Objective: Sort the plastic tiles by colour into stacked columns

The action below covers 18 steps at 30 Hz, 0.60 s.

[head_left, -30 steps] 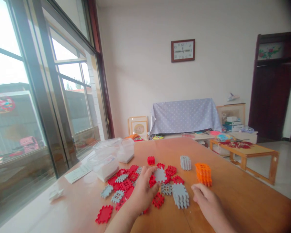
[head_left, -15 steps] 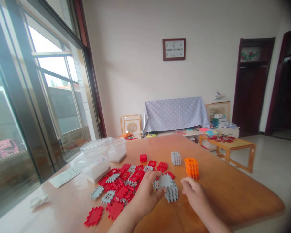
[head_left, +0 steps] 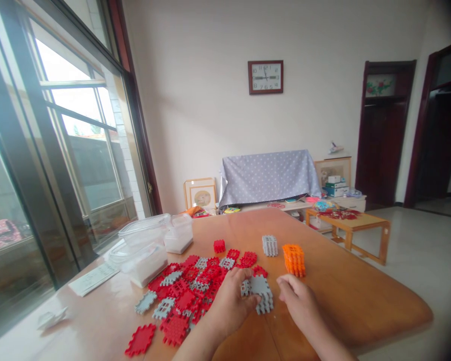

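Observation:
My left hand (head_left: pixel 231 303) is closed on a flat grey tile (head_left: pixel 258 285), which lies on top of a grey stack of tiles (head_left: pixel 265 301) on the wooden table (head_left: pixel 342 296). Just right of that stack my right hand (head_left: pixel 298 301) rests on the table with its fingers curled, its fingertips near the stack; nothing shows in it. A spread of red and grey tiles (head_left: pixel 190 291) lies left of my hands. Further back stand an orange stack (head_left: pixel 293 259), a second grey stack (head_left: pixel 269 245) and a small red stack (head_left: pixel 219 245).
Clear plastic tubs (head_left: pixel 146 248) and a paper sheet (head_left: pixel 92 278) lie at the table's left, by the big window. A single red tile (head_left: pixel 141 339) lies near the front edge. Beyond the table are a low wooden table (head_left: pixel 355 223) and a cloth-covered cabinet (head_left: pixel 268 175).
My left hand picked a grey tile from the pile and brought it right onto the grey stack. My right hand drew in beside the stack. The view swung right.

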{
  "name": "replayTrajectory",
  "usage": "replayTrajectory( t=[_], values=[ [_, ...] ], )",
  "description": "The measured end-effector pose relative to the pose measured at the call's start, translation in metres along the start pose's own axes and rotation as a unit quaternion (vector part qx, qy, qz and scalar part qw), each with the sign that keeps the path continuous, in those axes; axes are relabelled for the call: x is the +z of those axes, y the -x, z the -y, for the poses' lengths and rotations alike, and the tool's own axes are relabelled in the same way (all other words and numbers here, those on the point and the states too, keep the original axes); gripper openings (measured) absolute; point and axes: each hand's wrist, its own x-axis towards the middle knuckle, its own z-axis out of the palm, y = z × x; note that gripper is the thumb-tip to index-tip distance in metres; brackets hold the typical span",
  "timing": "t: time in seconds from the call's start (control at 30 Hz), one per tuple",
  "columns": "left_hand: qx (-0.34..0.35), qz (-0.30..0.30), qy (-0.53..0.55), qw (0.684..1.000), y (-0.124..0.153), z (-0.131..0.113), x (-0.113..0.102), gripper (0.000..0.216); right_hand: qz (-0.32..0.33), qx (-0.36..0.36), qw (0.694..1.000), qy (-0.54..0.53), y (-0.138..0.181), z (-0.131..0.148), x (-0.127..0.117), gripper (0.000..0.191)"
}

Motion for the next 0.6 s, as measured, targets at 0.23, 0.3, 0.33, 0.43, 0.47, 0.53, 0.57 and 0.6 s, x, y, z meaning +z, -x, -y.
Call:
replayTrajectory(
  t=[0.23,0.3,0.33,0.43,0.47,0.53,0.57,0.6],
  values=[
    [0.015,0.004,0.037,0.999,0.0028,0.0000,-0.0005,0.044,0.000,-0.006,1.000,-0.006,-0.0001,-0.0004,0.0002,0.037],
    [0.013,0.003,0.042,0.999,0.0035,0.0012,0.0004,0.044,0.000,-0.005,1.000,-0.008,0.0001,0.0001,0.0003,0.036],
    [0.012,0.003,0.044,0.999,0.0036,0.0018,0.0011,0.043,-0.001,-0.005,1.000,-0.008,0.0001,0.0002,0.0003,0.036],
    [0.011,0.004,0.053,0.999,0.0034,0.0026,0.0034,0.042,-0.003,-0.004,1.000,-0.007,-0.0004,0.0002,0.0005,0.037],
    [0.011,0.004,0.053,0.999,0.0032,0.0023,0.0040,0.041,-0.004,-0.003,1.000,-0.006,-0.0007,0.0001,0.0006,0.037],
    [0.013,0.002,0.051,0.999,0.0033,0.0009,0.0041,0.041,-0.004,-0.002,1.000,-0.004,-0.0012,-0.0005,0.0010,0.038],
    [0.017,0.001,0.050,0.999,0.0037,0.0001,0.0035,0.040,-0.004,-0.001,1.000,-0.002,-0.0013,-0.0010,0.0012,0.038],
    [0.021,0.001,0.048,0.999,0.0043,-0.0006,0.0024,0.040,-0.004,0.000,1.000,0.001,-0.0013,-0.0017,0.0013,0.039]
  ],
)
